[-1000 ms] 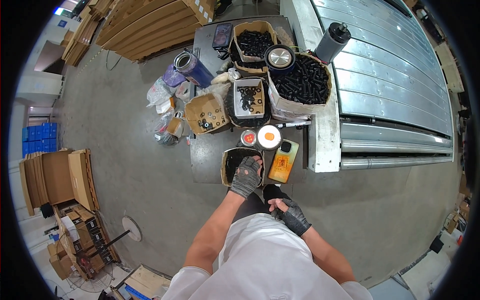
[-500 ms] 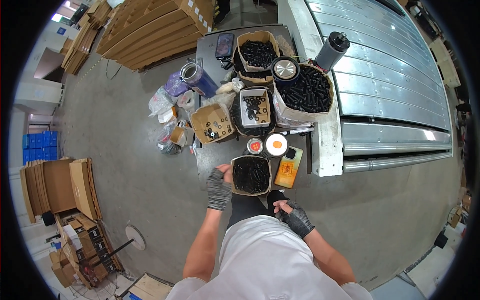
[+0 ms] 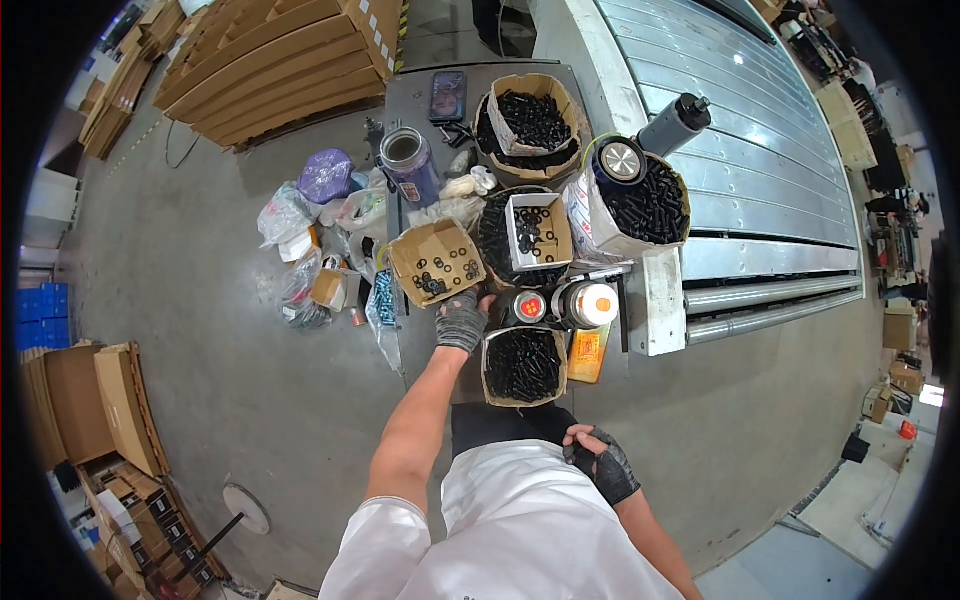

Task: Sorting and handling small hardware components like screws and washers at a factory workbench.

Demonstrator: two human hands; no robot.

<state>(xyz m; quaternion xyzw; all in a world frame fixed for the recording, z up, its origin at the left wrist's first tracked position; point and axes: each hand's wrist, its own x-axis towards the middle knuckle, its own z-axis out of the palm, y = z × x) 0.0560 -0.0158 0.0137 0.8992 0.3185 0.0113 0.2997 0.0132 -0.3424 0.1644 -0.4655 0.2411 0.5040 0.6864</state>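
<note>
My left hand (image 3: 462,320), in a grey fingerless glove, is at the near edge of a shallow cardboard box (image 3: 412,250) that holds small black rings. Its thumb sticks out to the right, and the other fingers are hidden at the box's edge. Close to my lap, my right hand (image 3: 604,464) is curled closed in a matching glove; whatever its fingers hold, if anything, cannot be made out. Between the two hands stands an open box (image 3: 487,370) full of short black cylindrical parts (image 3: 525,364). Beyond it is a white box (image 3: 516,257) with more black rings.
Two lidded jars (image 3: 528,307) (image 3: 594,304) and an orange-yellow phone (image 3: 587,356) lie close to the near box. Larger containers of black parts (image 3: 645,205), a steel flask (image 3: 410,168) and a dark phone (image 3: 448,96) stand farther back. Plastic bags (image 3: 288,215) hang left; a metal roller machine (image 3: 760,200) stands right.
My left hand has left the near box's left side and reached forward to the ring box. My right hand stays curled near my lap. The view has shifted slightly.
</note>
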